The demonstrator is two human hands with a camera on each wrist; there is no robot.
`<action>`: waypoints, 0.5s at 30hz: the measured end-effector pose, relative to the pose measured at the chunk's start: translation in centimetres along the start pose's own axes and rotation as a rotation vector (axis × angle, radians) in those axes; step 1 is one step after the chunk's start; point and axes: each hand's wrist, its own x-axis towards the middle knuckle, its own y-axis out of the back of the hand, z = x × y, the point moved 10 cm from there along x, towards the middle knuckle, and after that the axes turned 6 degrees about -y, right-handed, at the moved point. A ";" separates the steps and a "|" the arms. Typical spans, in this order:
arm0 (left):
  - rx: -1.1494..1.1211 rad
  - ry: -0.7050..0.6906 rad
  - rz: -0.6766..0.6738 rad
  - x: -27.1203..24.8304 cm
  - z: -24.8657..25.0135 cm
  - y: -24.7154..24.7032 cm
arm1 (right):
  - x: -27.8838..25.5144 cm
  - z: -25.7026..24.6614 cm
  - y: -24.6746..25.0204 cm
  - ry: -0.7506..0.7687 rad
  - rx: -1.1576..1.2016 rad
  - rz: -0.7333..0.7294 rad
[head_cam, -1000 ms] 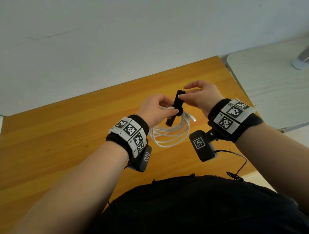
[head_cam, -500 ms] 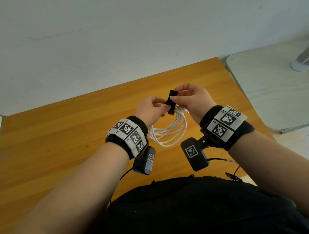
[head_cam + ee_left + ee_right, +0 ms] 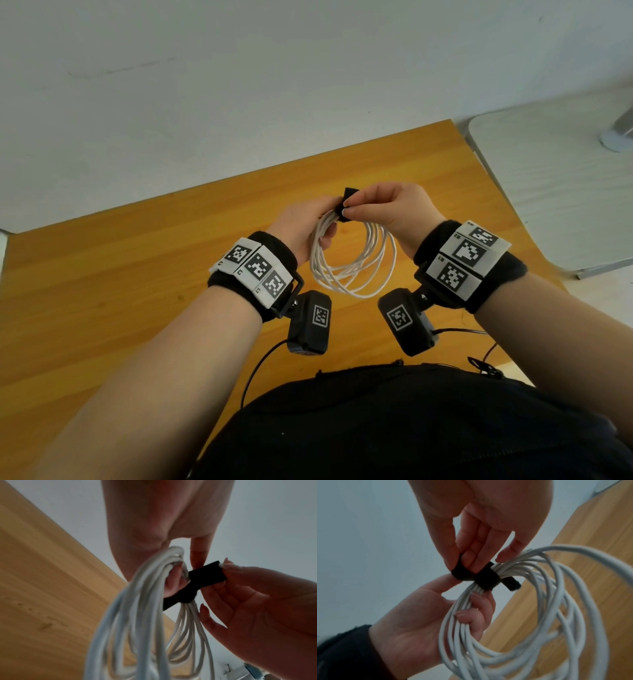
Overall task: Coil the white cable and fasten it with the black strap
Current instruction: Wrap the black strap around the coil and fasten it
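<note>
the white cable (image 3: 352,260) hangs coiled in smooth round loops above the tabletop (image 3: 102,274), bunched in my left hand (image 3: 301,226) grip. the fuzzy black strap (image 3: 485,580) is wrapped once around it; my right hand (image 3: 387,209) pinches its free end. next, i judge, pull snug and press it closed.

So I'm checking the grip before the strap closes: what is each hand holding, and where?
Left hand grips the cable at the top of its coil; right hand pinches the strap's free end.
</note>
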 end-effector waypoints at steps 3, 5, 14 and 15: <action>0.057 -0.050 -0.005 0.1 0.3 0.2 | -0.2 0.1 -0.3 0.015 -0.069 -0.025; 0.055 -0.052 0.013 0.1 0.4 0.4 | -0.4 0.2 -0.4 0.019 -0.079 -0.032; 0.369 -0.270 0.197 -0.5 3.1 2.5 | 0.5 0.7 3.0 0.004 -0.071 0.240; 0.433 -0.315 0.197 -0.8 3.6 2.3 | 0.6 0.6 3.4 0.003 -0.096 0.280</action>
